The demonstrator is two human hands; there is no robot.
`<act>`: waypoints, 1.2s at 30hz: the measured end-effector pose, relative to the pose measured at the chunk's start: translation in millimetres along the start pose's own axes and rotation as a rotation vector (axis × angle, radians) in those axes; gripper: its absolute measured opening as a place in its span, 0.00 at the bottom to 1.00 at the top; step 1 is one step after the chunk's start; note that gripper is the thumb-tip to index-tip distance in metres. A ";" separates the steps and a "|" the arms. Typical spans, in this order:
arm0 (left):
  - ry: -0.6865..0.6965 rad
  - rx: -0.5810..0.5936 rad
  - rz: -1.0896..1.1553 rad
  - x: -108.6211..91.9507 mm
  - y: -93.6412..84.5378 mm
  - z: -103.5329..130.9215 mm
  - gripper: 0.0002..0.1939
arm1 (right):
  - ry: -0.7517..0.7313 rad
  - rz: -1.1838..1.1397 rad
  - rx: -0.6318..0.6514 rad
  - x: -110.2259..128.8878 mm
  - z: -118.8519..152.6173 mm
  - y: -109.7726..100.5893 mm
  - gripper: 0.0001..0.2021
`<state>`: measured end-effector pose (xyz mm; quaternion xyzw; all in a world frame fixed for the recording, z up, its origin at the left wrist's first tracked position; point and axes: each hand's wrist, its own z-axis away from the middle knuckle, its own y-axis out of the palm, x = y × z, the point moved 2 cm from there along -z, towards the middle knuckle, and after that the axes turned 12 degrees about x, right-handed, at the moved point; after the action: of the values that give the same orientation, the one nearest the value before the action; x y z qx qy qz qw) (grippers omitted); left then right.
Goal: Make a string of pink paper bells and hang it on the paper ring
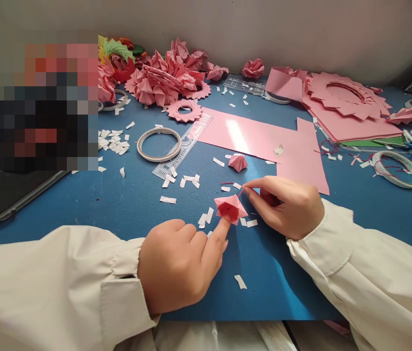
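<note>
A small pink folded paper flower (230, 206) lies on the blue table, its darker hollow facing up. My left hand (184, 261) touches its near edge with the index finger; the fingers are bent together, and what they hold, if anything, is hidden. To the right of the flower, my right hand (286, 202) pinches a thin dark-red thread (240, 192) between thumb and index finger. The thread runs down to the flower's far side. Just beyond sits another small pink folded piece (238, 163), untouched.
Around the hands lie white paper scraps (168, 200). Farther back are a tape roll (159, 144), a clear ruler (184, 148), pink sheets (242, 134) and a heap of pink paper flowers (162, 80). Another tape roll (398, 169) lies right, a phone (16, 192) left.
</note>
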<state>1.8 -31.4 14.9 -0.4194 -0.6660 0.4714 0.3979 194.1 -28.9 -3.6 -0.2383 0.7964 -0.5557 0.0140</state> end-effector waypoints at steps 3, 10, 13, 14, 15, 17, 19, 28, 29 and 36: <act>-0.018 0.021 -0.041 0.0 1.3 0.3 0.14 | 0.036 0.007 -0.035 -1.5 0.3 0.1 0.07; -0.036 0.001 -0.017 -0.6 0.4 0.5 0.14 | 0.054 0.029 -0.110 -7.2 -2.0 0.7 0.07; -0.076 -0.046 0.055 3.4 -2.0 -0.9 0.11 | -0.009 0.024 -0.104 0.0 -3.3 -3.8 0.05; -0.095 -0.069 0.096 5.9 -3.0 -1.8 0.10 | -0.044 0.022 -0.088 3.5 -3.1 -6.2 0.04; -0.115 -0.086 0.141 8.9 -4.0 -2.8 0.09 | -0.080 0.021 -0.073 6.9 -2.3 -9.2 0.04; -0.164 -0.125 0.228 16.0 -5.1 -4.9 0.08 | -0.163 0.005 -0.024 12.8 0.7 -16.1 0.04; -0.221 -0.141 0.317 23.0 -4.1 -6.6 0.08 | -0.250 -0.024 0.048 17.0 5.8 -23.1 0.06; -0.155 -0.014 0.984 23.7 5.8 -8.5 0.12 | -0.389 -0.126 0.187 32.0 23.0 -37.8 0.14; -0.137 -0.023 1.012 22.9 5.3 -9.1 0.11 | -0.387 -0.132 0.178 32.8 22.7 -37.4 0.14; -0.109 -0.067 1.040 21.7 5.7 -12.3 0.07 | -0.360 -0.168 0.162 31.7 21.9 -33.2 0.15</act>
<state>7.0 -6.4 15.3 -0.6818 -0.4042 0.6065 0.0625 184.4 -69.6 25.3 -0.3973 0.7111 -0.5656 0.1288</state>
